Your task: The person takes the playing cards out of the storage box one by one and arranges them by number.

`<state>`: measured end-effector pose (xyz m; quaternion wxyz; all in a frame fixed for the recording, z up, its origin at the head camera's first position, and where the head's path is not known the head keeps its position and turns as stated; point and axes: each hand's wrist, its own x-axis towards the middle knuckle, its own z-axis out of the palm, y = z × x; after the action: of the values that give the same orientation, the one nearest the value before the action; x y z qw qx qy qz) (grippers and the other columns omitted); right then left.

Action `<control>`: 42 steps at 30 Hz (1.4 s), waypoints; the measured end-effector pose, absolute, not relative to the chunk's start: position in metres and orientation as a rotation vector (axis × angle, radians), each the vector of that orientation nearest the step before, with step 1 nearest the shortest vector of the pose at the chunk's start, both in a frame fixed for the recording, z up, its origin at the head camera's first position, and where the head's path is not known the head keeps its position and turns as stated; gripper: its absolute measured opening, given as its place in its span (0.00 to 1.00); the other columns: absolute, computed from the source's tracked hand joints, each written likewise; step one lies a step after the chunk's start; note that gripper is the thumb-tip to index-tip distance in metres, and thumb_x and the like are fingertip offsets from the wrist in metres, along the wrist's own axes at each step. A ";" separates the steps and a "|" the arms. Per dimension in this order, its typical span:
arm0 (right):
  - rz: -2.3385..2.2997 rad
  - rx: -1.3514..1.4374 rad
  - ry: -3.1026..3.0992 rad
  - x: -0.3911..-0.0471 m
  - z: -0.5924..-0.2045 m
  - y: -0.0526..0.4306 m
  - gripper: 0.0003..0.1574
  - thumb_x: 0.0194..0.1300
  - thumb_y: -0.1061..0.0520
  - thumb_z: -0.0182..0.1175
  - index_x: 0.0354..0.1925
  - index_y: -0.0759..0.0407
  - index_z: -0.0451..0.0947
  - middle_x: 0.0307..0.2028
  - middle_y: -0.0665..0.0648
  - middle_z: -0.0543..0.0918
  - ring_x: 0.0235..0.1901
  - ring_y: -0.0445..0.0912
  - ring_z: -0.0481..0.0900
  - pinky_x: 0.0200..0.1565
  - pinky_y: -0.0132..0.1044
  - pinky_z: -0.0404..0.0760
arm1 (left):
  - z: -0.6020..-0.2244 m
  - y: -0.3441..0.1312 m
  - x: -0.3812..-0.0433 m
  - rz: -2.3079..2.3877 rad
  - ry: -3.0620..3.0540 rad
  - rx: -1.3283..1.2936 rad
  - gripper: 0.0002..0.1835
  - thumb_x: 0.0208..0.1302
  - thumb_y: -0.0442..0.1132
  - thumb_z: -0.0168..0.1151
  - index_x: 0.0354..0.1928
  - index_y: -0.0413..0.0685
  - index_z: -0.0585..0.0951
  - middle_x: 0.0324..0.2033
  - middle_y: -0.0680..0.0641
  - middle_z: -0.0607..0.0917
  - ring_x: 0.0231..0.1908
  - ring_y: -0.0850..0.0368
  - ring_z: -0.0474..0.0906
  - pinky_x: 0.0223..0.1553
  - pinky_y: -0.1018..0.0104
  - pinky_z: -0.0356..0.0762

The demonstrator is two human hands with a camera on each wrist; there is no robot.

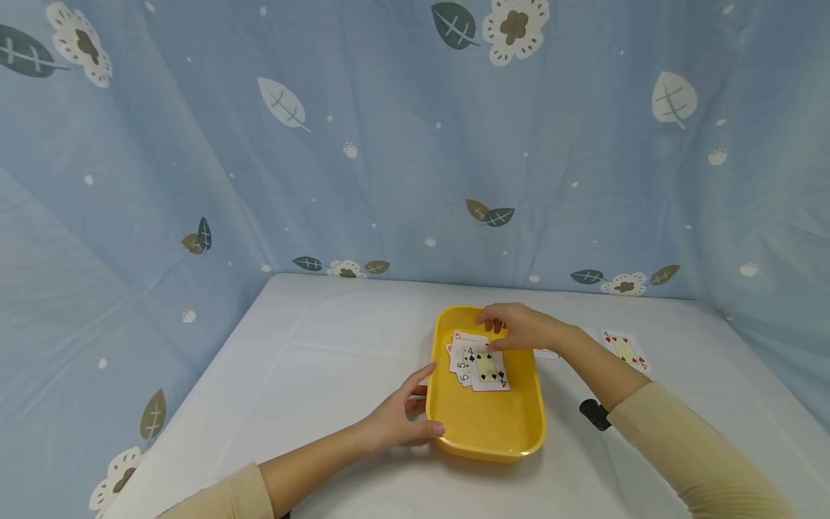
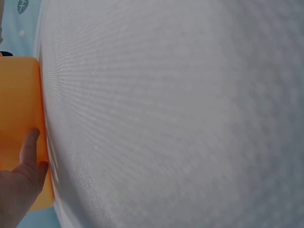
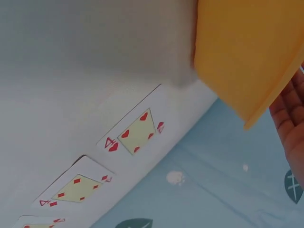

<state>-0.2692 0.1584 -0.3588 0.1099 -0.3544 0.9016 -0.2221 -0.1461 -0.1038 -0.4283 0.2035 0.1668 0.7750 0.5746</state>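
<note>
While a small heap of playing cards [image 1: 478, 362] lies in the far half of the yellow tray [image 1: 512, 432], topped by a four of spades, the right hand [image 1: 519, 326] hovers at its twelve o'clock edge, fingers curled onto the top card's far end. At the tray's nine o'clock the left hand [image 1: 402, 414] rests open against the outer wall. Off at three o'clock, fours of hearts [image 3: 134, 132] and diamonds [image 3: 76, 188] lie face up on the white table [image 1: 324, 360].
</note>
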 end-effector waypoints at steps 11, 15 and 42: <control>-0.479 -0.932 2.625 -0.277 -0.367 0.150 0.30 0.44 0.54 0.72 0.46 0.59 0.74 0.37 0.56 0.77 0.37 0.48 0.72 0.40 0.34 0.74 | -0.431 -0.104 -0.147 1.622 2.159 0.517 0.49 0.51 0.46 0.68 0.70 0.62 0.48 0.57 0.38 0.66 0.57 0.44 0.69 0.53 0.55 0.72; -0.444 -0.866 2.642 -0.279 -0.375 0.145 0.30 0.41 0.52 0.73 0.44 0.55 0.74 0.36 0.53 0.76 0.35 0.45 0.71 0.39 0.34 0.74 | -0.432 -0.105 -0.147 1.617 2.164 0.525 0.48 0.52 0.46 0.67 0.70 0.61 0.48 0.56 0.38 0.66 0.57 0.44 0.69 0.53 0.55 0.72; -0.208 -0.884 2.748 -0.281 -0.398 0.136 0.36 0.30 0.38 0.75 0.34 0.51 0.70 0.25 0.47 0.71 0.28 0.40 0.67 0.32 0.32 0.67 | -0.431 -0.104 -0.145 1.587 2.184 0.542 0.49 0.52 0.50 0.66 0.70 0.60 0.46 0.58 0.39 0.65 0.59 0.43 0.66 0.55 0.53 0.70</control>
<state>-0.2810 0.1360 -0.3979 0.1232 -0.3030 0.9423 -0.0714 -0.1453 -0.1040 -0.4312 0.1928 0.1932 0.7782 0.5656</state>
